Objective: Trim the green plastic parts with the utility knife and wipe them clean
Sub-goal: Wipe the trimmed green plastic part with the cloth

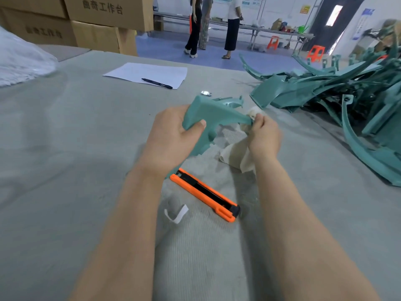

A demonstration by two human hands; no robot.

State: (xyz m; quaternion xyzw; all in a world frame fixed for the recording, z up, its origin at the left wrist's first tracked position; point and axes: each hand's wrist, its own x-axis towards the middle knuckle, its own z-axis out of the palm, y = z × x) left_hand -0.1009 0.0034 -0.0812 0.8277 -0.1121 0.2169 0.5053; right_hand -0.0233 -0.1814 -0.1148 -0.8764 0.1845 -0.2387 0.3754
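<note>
My left hand (171,135) grips a green plastic part (213,115) by its wide end, thumb on top, lifted a little above the grey table cover (86,148). My right hand (263,135) holds a beige cloth (234,155) and pinches it round the narrow right tip of the part. The cloth hangs down below that hand onto the table. An orange and black utility knife (206,195) lies on the table just below my hands, untouched.
A pile of green plastic parts (338,92) fills the right side. A white paper sheet (149,73) with a black pen (157,83) lies further back. A white paper strip (176,212) sits near the knife. Cardboard boxes (97,20) stand at back left; people stand beyond the table.
</note>
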